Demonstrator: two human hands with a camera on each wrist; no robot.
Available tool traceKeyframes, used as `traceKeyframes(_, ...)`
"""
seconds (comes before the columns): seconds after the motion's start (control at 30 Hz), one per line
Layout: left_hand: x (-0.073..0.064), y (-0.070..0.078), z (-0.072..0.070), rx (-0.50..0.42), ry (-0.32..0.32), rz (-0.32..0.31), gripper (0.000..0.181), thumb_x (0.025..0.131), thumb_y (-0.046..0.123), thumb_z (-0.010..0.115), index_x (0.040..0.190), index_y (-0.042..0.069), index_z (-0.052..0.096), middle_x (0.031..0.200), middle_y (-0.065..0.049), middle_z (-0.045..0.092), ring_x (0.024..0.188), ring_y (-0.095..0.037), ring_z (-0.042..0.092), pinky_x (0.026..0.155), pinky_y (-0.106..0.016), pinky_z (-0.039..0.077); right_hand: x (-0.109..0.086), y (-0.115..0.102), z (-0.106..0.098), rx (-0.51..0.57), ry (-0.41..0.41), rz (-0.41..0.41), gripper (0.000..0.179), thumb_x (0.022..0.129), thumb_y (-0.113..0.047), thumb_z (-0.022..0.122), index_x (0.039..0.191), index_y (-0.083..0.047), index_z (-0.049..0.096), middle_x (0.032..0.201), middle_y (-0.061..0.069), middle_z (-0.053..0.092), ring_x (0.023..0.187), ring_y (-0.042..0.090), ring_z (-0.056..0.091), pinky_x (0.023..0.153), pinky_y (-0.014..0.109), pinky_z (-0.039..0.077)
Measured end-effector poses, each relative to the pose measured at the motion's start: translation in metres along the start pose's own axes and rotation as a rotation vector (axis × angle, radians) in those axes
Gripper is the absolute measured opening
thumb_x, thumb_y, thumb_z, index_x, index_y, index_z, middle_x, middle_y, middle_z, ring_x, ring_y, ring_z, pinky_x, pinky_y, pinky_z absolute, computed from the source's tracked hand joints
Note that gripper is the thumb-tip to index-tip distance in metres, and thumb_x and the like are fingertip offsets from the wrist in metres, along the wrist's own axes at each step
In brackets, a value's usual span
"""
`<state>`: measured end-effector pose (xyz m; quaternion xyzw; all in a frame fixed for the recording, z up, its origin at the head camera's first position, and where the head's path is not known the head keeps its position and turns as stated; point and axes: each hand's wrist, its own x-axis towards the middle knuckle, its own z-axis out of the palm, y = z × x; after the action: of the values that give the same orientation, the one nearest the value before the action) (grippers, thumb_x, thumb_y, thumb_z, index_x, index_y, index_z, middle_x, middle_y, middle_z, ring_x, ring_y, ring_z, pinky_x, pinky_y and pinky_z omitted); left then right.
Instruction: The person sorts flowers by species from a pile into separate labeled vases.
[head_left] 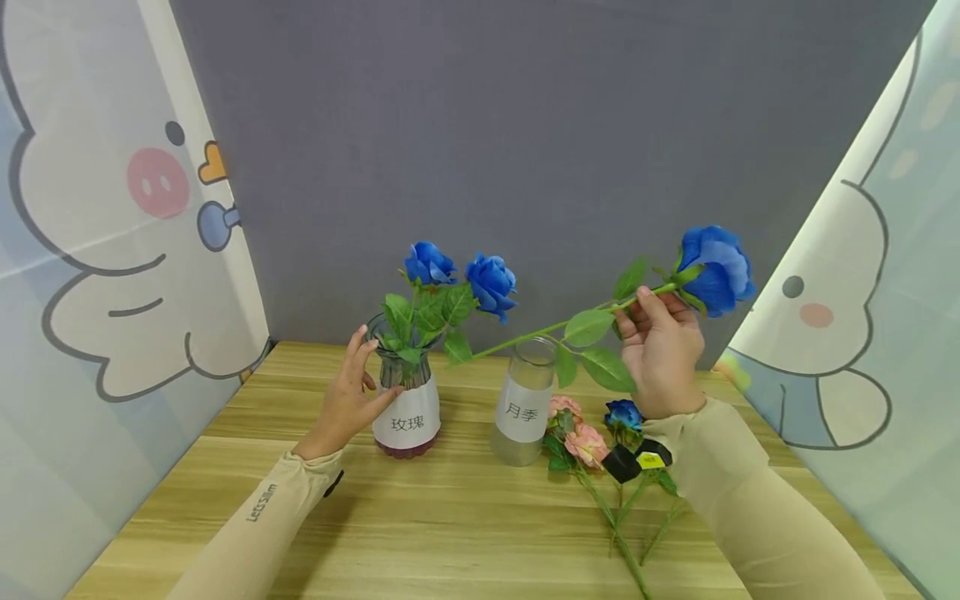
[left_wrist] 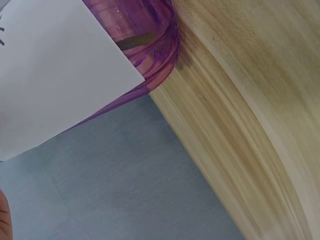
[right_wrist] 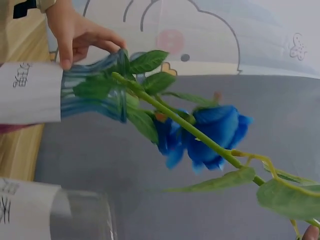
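My right hand (head_left: pixel 663 354) pinches the green stem of a blue artificial rose (head_left: pixel 716 271) just below its bloom. The stem slants down to the left, its cut end close to the mouth of a fluted glass vase (right_wrist: pixel 92 107) in the right wrist view. My left hand (head_left: pixel 352 400) holds this vase at its neck, thumb on the front and fingers by the rim. Its white label (head_left: pixel 407 419) reads 玫瑰, and the base looks purple in the left wrist view. Two blue roses (head_left: pixel 491 286) stand in it, leaning right.
A clear glass vase (head_left: pixel 517 446) labelled 月季 stands right of the fluted one. Pink flowers (head_left: pixel 587 444) and a smaller blue flower (head_left: pixel 624 414) lie on the wooden table (head_left: pixel 420 525), partly behind my right sleeve. A grey panel (head_left: pixel 465 150) rises behind, with cartoon-printed sheets at both sides.
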<state>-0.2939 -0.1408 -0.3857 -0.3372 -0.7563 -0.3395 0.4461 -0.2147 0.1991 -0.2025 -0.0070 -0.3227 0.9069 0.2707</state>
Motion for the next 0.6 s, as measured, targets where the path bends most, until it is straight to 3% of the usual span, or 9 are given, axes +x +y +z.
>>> traceKeyframes(0.3,-0.001,0.001,0.0,0.003,-0.009,-0.011,0.068,0.09,0.047,0.054,0.134,-0.003,0.037,0.142,-0.036,0.031,0.056,-0.019,0.051,0.047,-0.03,0.043,-0.013,0.022,0.008,-0.032,-0.063,0.023,0.015,0.094,0.003,0.054,0.099,-0.004,0.042,0.084,0.007,0.051,0.064,0.014,0.053,0.058,0.023,0.052)
traceKeyframes(0.6,-0.001,0.001,-0.002,0.0,-0.01,-0.007,0.068,0.09,0.044,0.056,0.135,-0.004,0.036,0.142,-0.037,0.03,0.056,-0.02,0.051,0.048,-0.031,0.044,-0.033,0.037,0.028,0.018,-0.166,-0.162,0.012,0.09,0.012,0.055,0.089,0.001,0.05,0.08,0.009,0.052,0.064,0.016,0.058,0.056,0.025,0.054)
